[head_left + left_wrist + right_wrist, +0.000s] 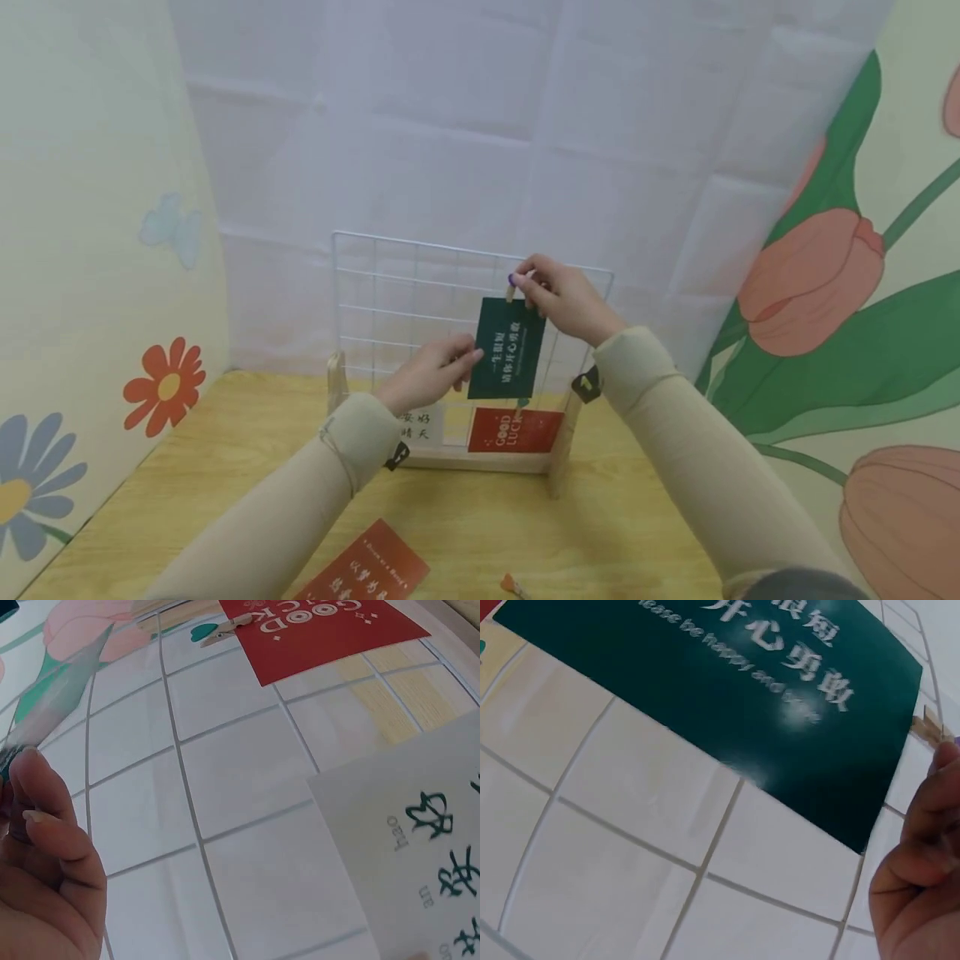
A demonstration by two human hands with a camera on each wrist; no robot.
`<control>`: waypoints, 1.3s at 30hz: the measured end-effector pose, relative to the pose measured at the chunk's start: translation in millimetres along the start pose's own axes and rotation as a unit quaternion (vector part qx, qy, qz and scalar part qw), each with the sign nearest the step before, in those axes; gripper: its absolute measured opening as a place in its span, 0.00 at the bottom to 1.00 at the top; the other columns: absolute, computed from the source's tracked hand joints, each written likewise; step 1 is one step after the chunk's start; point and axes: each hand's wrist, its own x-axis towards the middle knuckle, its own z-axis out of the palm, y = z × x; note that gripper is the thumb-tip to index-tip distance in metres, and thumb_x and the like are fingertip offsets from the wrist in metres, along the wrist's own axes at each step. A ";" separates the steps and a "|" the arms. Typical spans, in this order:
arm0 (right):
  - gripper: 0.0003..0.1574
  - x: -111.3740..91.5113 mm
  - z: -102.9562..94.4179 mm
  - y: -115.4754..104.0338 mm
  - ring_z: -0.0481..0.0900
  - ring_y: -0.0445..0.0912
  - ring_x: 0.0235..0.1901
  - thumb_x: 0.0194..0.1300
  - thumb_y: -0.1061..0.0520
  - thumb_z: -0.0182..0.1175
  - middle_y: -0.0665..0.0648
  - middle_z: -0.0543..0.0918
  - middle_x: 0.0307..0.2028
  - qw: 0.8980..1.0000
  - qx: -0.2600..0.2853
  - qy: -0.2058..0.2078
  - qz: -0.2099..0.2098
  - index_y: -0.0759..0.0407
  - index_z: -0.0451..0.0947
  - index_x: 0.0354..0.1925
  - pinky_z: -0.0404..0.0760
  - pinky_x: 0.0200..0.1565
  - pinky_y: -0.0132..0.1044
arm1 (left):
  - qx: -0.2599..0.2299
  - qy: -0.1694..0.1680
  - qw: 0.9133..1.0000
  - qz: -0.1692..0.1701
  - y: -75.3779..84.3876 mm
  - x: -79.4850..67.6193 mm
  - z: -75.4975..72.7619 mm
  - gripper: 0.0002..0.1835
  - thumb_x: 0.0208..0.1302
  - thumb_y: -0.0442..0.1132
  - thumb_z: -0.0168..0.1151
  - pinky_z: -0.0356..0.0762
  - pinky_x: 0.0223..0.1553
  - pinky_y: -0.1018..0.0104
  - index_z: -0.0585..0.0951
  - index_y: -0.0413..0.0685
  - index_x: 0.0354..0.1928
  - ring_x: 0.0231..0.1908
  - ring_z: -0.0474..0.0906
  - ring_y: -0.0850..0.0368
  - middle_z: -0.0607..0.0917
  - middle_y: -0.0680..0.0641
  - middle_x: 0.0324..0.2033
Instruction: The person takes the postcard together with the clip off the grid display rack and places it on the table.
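A dark green card (506, 367) with white lettering is held up against a white wire grid (450, 247). My left hand (429, 367) pinches the card's left edge between thumb and fingers. At the card's top edge, the right hand (567, 300) pinches a small wooden clothespin (928, 729) with a purple decoration. The clothespin's tip meets the card's edge in the right wrist view. Lower on the grid hang a red "GOOD LUCK" card (543, 432), held by a clothespin with a green heart (204, 632), and a white card (397, 832) with dark characters.
The grid stands in a wooden base (480, 461) on a wood-patterned table (622, 533). A red card (378, 562) with white writing lies near the front edge, and a small orange-topped clothespin (512, 583) is to its right. Flower-painted panels flank both sides, with white cloth behind.
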 end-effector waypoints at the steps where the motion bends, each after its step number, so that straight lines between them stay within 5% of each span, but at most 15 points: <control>1: 0.13 0.1 -0.2 -0.5 0.76 0.50 0.29 0.83 0.50 0.51 0.57 0.79 0.31 1.000 0.002 -0.002 -0.001 0.56 0.77 0.51 0.77 0.33 0.43 | -0.002 -0.003 1.000 -0.002 0.1 -0.5 -0.8 0.12 0.83 0.45 0.48 0.79 0.36 0.58 0.74 0.49 0.39 0.34 0.78 0.52 0.79 0.48 0.31; 18: 0.13 -6.3 1.1 -1.6 0.72 0.50 0.24 0.83 0.52 0.49 0.57 0.80 0.30 1.000 0.023 0.004 0.006 0.57 0.75 0.53 0.69 0.27 0.40 | 0.020 -0.011 1.000 -0.006 -11.2 -28.3 -21.7 0.12 0.83 0.45 0.50 0.78 0.36 0.57 0.74 0.49 0.38 0.33 0.76 0.52 0.79 0.49 0.30; 31: 0.12 -17.7 11.1 2.0 0.73 0.49 0.25 0.83 0.51 0.51 0.62 0.80 0.33 0.998 0.029 -0.045 0.024 0.57 0.76 0.51 0.74 0.28 0.39 | 0.042 -0.006 0.999 -0.007 -4.9 -57.1 -52.4 0.12 0.82 0.44 0.53 0.76 0.30 0.59 0.74 0.48 0.36 0.28 0.75 0.49 0.77 0.50 0.26; 39: 0.11 -26.2 18.0 0.8 0.76 0.49 0.28 0.82 0.50 0.53 0.61 0.82 0.34 0.996 0.007 -0.082 0.022 0.55 0.77 0.50 0.77 0.32 0.41 | 0.046 -0.011 0.999 0.006 -7.3 -65.5 -59.0 0.13 0.82 0.41 0.52 0.74 0.30 0.61 0.73 0.47 0.34 0.26 0.74 0.48 0.77 0.51 0.23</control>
